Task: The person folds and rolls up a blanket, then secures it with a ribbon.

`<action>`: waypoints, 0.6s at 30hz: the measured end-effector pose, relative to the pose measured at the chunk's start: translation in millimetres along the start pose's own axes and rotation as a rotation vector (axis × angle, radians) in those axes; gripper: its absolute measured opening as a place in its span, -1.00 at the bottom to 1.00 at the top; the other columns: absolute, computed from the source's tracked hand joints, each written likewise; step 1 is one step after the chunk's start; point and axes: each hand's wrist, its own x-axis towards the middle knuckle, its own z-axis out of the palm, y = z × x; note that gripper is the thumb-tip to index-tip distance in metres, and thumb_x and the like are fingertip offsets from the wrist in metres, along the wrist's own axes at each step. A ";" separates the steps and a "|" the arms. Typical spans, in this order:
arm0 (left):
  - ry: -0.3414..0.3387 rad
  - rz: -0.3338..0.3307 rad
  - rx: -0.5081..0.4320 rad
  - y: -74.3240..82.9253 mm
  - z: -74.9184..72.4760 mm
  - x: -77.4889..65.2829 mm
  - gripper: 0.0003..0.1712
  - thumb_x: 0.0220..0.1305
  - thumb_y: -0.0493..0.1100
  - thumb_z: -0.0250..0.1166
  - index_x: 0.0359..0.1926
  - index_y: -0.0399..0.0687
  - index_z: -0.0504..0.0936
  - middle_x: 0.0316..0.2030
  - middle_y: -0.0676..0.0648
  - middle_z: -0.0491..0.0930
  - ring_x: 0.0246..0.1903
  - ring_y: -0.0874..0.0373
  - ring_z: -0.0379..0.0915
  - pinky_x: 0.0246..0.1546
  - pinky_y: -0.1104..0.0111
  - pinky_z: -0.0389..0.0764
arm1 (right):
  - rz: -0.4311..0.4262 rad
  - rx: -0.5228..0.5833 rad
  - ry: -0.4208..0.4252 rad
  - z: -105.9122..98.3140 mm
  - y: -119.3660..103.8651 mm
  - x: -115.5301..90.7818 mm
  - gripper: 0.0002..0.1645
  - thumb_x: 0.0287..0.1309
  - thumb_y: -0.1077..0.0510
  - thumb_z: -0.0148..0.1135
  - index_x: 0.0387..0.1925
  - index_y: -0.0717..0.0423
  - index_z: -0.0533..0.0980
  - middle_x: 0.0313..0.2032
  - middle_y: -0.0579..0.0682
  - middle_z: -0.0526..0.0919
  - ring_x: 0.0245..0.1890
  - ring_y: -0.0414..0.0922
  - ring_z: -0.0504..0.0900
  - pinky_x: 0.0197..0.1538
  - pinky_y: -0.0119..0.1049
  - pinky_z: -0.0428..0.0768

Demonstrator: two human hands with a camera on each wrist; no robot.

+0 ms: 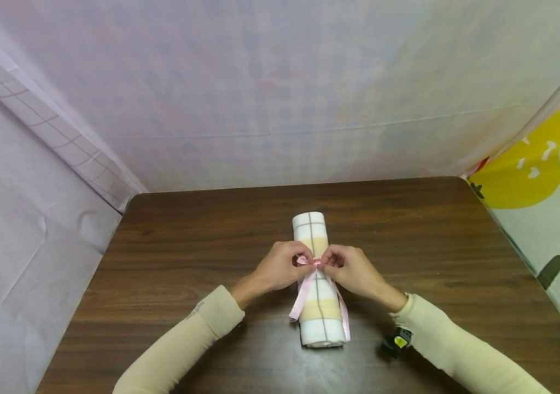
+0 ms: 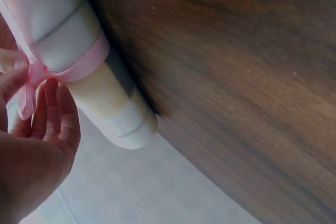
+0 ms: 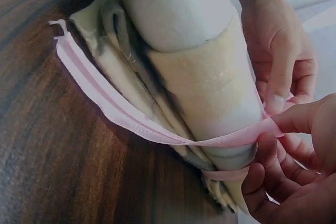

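Note:
A rolled cloth [image 1: 320, 312], white with pale yellow bands and thin grey lines, lies lengthwise on the brown table. Round its middle runs a pink ribbon [image 2: 86, 65], with a knot or bow on top and two loose tails hanging toward the near end. My left hand [image 1: 280, 265] pinches a pink loop at the knot between thumb and fingers. From the other side, my right hand [image 1: 354, 269] pinches the ribbon close to the knot. One tail [image 3: 100, 95] trails over the roll's layered edge onto the table. Fingers partly hide the knot itself.
The wooden table [image 1: 181, 235] extends around the roll on all sides. A pale curtain [image 1: 280, 109] hangs along its far edge, with white sheeting [image 1: 9, 219] at the left. On the right hangs cloth with a yellow print [image 1: 531, 169]. A small black device [image 1: 398, 342] sits at the right wrist.

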 end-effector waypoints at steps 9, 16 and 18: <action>0.039 -0.078 0.035 2.9 1.5 1.7 -0.89 0.12 -0.27 0.44 -0.45 -0.09 0.65 -0.45 -0.02 0.66 -0.48 0.28 0.47 -0.42 0.52 0.52 | -0.013 -0.025 0.035 -3.0 1.2 7.8 -0.92 0.10 0.37 0.31 -0.39 0.15 0.60 -0.51 -0.09 0.62 -0.52 -0.27 0.52 -0.44 -0.40 0.52; 0.064 -0.097 0.075 3.1 3.9 2.8 -0.90 0.07 -0.30 0.42 -0.47 -0.07 0.64 -0.45 -0.01 0.67 -0.44 0.24 0.51 -0.39 0.50 0.51 | -0.026 -0.085 -0.004 -1.2 1.6 11.3 -0.90 0.04 0.36 0.39 -0.37 0.15 0.67 -0.52 -0.12 0.61 -0.51 -0.28 0.51 -0.42 -0.40 0.52; 0.073 -0.103 0.088 3.4 4.3 3.0 -0.90 0.06 -0.30 0.42 -0.48 -0.07 0.64 -0.45 -0.01 0.67 -0.44 0.22 0.51 -0.40 0.49 0.50 | -0.023 -0.096 0.004 -0.5 1.0 11.5 -0.91 0.06 0.37 0.37 -0.40 0.15 0.66 -0.52 -0.11 0.62 -0.51 -0.27 0.51 -0.42 -0.40 0.51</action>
